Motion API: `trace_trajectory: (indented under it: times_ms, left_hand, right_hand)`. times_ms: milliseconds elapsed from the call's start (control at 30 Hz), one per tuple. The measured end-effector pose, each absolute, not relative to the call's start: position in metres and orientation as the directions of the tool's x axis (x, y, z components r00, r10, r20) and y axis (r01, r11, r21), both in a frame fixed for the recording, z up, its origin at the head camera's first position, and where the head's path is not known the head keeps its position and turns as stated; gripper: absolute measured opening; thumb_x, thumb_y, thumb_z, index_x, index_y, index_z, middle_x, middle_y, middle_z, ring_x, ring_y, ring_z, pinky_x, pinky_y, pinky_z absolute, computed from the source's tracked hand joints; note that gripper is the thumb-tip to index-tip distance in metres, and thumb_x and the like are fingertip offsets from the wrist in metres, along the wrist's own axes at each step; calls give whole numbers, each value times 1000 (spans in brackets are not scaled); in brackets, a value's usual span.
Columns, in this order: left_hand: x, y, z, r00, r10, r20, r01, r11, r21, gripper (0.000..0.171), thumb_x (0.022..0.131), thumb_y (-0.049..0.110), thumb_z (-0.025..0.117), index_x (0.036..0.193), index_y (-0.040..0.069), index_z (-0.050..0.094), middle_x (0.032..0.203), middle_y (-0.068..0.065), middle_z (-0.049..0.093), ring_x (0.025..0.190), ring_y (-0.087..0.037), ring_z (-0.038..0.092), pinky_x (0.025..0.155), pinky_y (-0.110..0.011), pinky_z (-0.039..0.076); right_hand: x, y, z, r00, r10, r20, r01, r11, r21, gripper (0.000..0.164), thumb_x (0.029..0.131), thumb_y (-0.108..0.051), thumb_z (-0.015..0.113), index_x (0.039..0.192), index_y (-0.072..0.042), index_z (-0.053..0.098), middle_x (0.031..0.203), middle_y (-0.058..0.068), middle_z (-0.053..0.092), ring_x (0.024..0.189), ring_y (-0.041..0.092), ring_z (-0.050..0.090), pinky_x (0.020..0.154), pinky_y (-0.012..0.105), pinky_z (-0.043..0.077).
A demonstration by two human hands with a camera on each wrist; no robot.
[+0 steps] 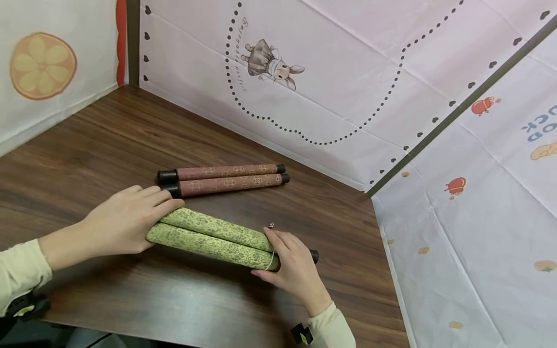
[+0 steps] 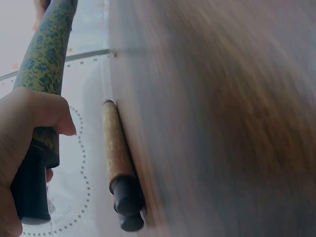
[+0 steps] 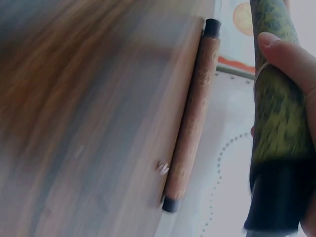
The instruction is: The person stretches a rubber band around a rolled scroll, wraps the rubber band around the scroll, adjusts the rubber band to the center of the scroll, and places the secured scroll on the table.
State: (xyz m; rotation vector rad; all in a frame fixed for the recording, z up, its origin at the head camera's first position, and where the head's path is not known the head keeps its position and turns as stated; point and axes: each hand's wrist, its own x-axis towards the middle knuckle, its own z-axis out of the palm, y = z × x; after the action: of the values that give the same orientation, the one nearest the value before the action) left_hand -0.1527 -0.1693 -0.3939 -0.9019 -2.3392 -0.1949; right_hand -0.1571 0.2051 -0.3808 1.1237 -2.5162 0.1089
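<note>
Two green floral-patterned rolls lie side by side as green scrolls [image 1: 213, 238], held a little tilted over the table. My left hand [image 1: 126, 220] grips their left end; in the left wrist view a black end knob [image 2: 32, 185] shows below the thumb. At the other end my right hand [image 1: 298, 266] holds both rolls, thumb across the patterned side in the right wrist view. A thin pale cord [image 1: 272, 258] loops round them beside the right fingers. The palm sides of both hands are hidden.
Behind the green scrolls, two reddish-brown scrolls [image 1: 230, 183] with black ends lie parallel on the dark wood table [image 1: 109, 130]. Printed fabric walls [image 1: 339, 72] stand along the back, left and right. The table's front edge [image 1: 122, 333] is near the body.
</note>
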Motion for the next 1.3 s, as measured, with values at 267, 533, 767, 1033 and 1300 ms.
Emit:
trace_trajectory:
  times_ms: [267,533,767,1033,1300]
  left_hand:
    - [-152,-168,-391,-568,551,611,644,760,-87,84,38,23,85,118,10,64,101,-3,66,91,-24,62,65,-39,46]
    - [-150,-175,-391,-586,542,603,639,766,-68,86,38,25,85,120,10,63,104,-4,66,94,-24,62,66,-41,47]
    - [-146,-173,-392,-593,550,588,640,765,-70,86,39,24,84,121,10,63,105,-4,66,93,-23,61,67,-41,47]
    - [-144,-161,-393,-572,566,594,647,756,-97,84,37,19,82,119,9,63,98,-2,63,89,-23,60,64,-37,43]
    - [-146,-164,-392,-604,544,583,632,772,-66,85,38,23,86,119,10,63,101,-2,66,93,-23,62,66,-39,46]
  right_hand:
    - [-156,196,-377,-559,-736,383,-754,643,134,104,68,-62,79,152,-15,39,130,3,64,121,19,62,105,33,48]
    - [-154,208,-378,-605,-689,399,-709,694,124,98,66,-54,85,146,-13,46,126,2,66,117,18,63,104,34,49]
    - [-152,202,-377,-580,-712,396,-732,669,130,95,66,-54,86,142,-11,50,125,3,67,114,18,64,100,32,51]
    - [-150,179,-377,-558,-752,351,-759,634,151,94,70,-58,81,145,-11,47,129,2,64,118,17,63,100,29,51]
    - [-149,182,-372,-600,-737,311,-738,660,141,104,70,-61,79,152,-13,37,138,2,60,125,18,60,105,33,49]
